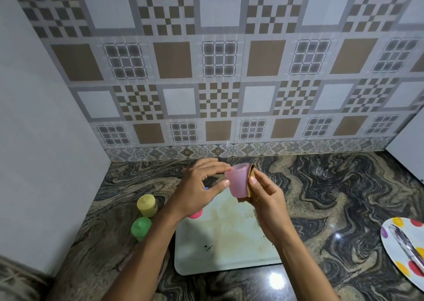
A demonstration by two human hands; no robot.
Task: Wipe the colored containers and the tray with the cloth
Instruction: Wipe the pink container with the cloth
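Note:
My left hand (199, 186) holds a light pink container (237, 181) by its rim, lifted above the pale tray (220, 243). My right hand (266, 199) presses a brown cloth (251, 181) against the container's right side. The tray lies flat on the counter and shows brown stains and dark crumbs. A yellow container (146, 205) and a green container (141, 227) stand upside down on the counter left of the tray. A bright pink container (196, 214) and a bit of a blue one (207, 188) peek out from under my left wrist.
The dark marbled counter (321, 197) meets a patterned tiled wall behind and a plain white wall on the left. A white plate with coloured dots (394, 238) carrying a knife (406, 245) lies at the right edge. A white panel stands at the far right.

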